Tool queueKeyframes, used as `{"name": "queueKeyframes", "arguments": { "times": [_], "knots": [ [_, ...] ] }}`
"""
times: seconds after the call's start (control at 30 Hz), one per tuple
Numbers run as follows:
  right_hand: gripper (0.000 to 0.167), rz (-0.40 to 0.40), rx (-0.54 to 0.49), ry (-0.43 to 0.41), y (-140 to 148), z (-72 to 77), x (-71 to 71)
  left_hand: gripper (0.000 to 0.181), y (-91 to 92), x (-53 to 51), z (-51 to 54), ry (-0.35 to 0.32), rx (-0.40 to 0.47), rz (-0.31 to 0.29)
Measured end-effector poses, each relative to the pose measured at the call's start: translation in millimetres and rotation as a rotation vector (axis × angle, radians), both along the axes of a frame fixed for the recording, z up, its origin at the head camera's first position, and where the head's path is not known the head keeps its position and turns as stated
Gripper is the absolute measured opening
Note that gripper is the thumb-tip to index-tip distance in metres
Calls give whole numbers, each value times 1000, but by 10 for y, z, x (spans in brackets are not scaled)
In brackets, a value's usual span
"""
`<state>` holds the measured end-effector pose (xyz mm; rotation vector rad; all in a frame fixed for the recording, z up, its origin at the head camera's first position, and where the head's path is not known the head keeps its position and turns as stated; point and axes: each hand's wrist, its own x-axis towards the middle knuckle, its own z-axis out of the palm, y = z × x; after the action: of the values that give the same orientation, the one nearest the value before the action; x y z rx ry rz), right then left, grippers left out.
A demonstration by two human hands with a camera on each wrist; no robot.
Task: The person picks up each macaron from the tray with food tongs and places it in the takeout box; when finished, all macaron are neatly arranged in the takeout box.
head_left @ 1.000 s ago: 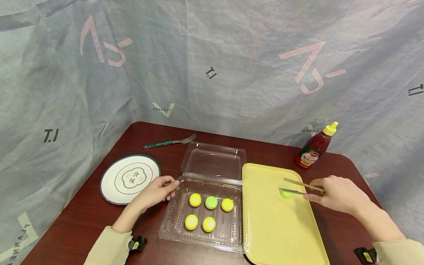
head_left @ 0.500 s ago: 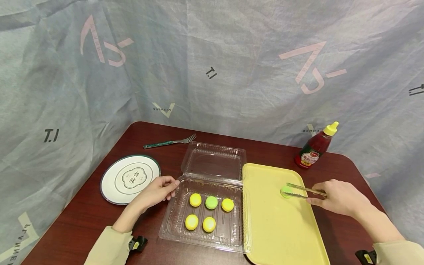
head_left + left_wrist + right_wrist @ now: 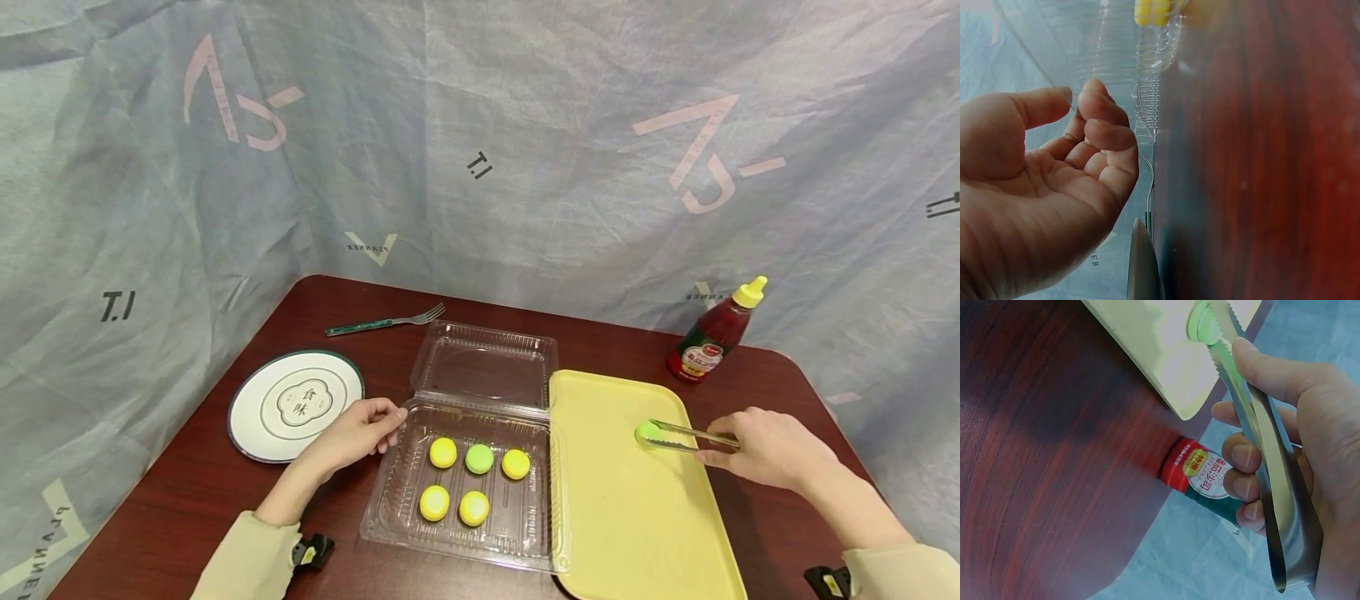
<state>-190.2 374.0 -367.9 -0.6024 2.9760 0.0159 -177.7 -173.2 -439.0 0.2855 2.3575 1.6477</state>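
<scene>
Lower centre, I see a ribbed, clear plastic box (image 3: pixel 517 521); my left hand (image 3: pixel 366 430) pinches its rim between thumb and finger, and five smooth round macarons (image 3: pixel 479 459) sit inside. Lower right, my right hand (image 3: pixel 772 446) grips toothed metal tongs (image 3: pixel 1285 512), tips astride a green macaron (image 3: pixel 647 431) on the flat yellow tray (image 3: pixel 630 508). Beyond stands a glossy bottle (image 3: pixel 708 342).

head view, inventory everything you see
Backdrop: 1, grey, behind table
Table: 1, maroon, before backdrop
Tray: 1, yellow, on table
Box: 1, clear, left of tray
Tongs: 1, silver, over tray
Yellow macarons: 4, in box
Green macarons: 2, one boxed, one at tongs
Plate: 1, white, leftmost
Fork: 1, teal, silver, beyond plate
Bottle: 1, red, beyond tray
Sleeves: 2, beige, lower corners
Wristbands: 2, black, at sleeves
Left hand: 1, at box
Right hand: 1, holding tongs
</scene>
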Motion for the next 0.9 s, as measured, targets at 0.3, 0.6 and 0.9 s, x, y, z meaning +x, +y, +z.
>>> {"name": "queueKeyframes", "arguments": {
  "times": [0.3, 0.6, 0.9],
  "knots": [
    [37, 27, -1, 31, -11, 10, 14, 25, 1, 1, 7, 1, 0, 1],
    [38, 28, 16, 21, -48, 57, -2, 26, -1, 6, 12, 3, 1, 1],
    [30, 25, 14, 2, -64, 76, -11, 25, 3, 8, 8, 2, 5, 0]
  ]
}}
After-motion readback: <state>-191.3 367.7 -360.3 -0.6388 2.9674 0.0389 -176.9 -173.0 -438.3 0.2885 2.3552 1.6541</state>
